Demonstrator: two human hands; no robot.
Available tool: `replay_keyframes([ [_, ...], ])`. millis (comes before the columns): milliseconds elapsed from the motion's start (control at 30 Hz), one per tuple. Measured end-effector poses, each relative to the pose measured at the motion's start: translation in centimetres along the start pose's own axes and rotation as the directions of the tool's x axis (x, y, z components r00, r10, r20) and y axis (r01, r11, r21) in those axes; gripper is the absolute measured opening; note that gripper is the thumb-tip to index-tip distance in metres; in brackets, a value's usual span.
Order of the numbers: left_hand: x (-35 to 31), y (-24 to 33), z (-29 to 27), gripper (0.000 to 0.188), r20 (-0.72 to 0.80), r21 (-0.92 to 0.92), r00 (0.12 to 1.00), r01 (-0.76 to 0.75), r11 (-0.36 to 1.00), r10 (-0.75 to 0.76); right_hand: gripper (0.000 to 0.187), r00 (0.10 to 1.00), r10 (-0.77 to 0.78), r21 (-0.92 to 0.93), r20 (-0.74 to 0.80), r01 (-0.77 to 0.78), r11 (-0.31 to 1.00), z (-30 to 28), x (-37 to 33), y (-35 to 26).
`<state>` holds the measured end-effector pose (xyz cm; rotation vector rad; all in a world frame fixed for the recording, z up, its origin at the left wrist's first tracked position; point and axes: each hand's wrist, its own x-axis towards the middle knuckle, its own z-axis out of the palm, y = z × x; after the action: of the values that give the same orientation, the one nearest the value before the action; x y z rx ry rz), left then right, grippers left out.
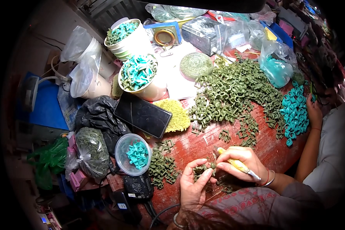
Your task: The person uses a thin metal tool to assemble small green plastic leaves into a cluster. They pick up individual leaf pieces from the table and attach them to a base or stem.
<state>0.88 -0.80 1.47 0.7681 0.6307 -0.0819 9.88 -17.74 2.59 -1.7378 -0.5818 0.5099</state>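
Close to the table's near edge, my left hand (191, 188) pinches a small dark green ring-shaped piece (200, 171) between thumb and fingers; more such pieces seem to lie in the fingers, partly hidden. My right hand (247, 159) grips a pen-like hand tool (238, 165) with a yellow wrapped handle and a metallic rear end. Its dark tip sits just above the held piece; whether they touch I cannot tell. Beyond both hands spreads a big heap of dark green ring-shaped pieces (234, 90). A smaller pile of green pieces (163, 170) lies left of my left hand.
Left stand a clear tub (117, 155) of teal pieces, a black phone (143, 115) on a yellow sponge (178, 115), and filled white buckets (155, 92). Behind are a round green-dusted disc (196, 66) and a grey box (203, 34). At right, another person's hand (314, 111) is beside teal rings (295, 111).
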Motion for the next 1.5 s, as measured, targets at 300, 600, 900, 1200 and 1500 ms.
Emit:
replay_keyframes([
  [300, -0.2, -0.1, 0.1, 0.038, 0.002, 0.157, 0.995, -0.096, 0.983, 0.097, 0.029, 0.947, -0.300, -0.226, -0.111, 0.270, 0.936, 0.1, -0.2, -0.8],
  [600, -0.2, -0.1, 0.0, 0.034, 0.024, 0.296, 0.986, -0.166, 0.941, 0.166, 0.022, 0.929, -0.358, -0.239, -0.091, 0.329, 0.914, -0.3, 0.0, -0.3],
  [900, -0.1, -0.2, -0.6, 0.035, 0.040, 0.183, 0.995, -0.096, 0.978, 0.090, 0.023, 0.915, -0.387, -0.242, -0.113, 0.352, 0.904, -0.1, 0.0, -0.2],
  [1200, 0.4, -0.2, -1.3, 0.040, 0.132, -0.217, 0.991, 0.058, 0.974, -0.030, 0.029, 0.931, -0.344, -0.262, -0.120, 0.305, 0.916, 0.1, -0.3, -0.5],
  [1500, 0.4, 0.2, -0.5, 0.045, 0.082, -0.281, 0.995, 0.080, 0.956, -0.059, 0.029, 0.943, -0.302, -0.324, -0.140, 0.244, 0.914, 0.2, 0.0, -0.4],
])
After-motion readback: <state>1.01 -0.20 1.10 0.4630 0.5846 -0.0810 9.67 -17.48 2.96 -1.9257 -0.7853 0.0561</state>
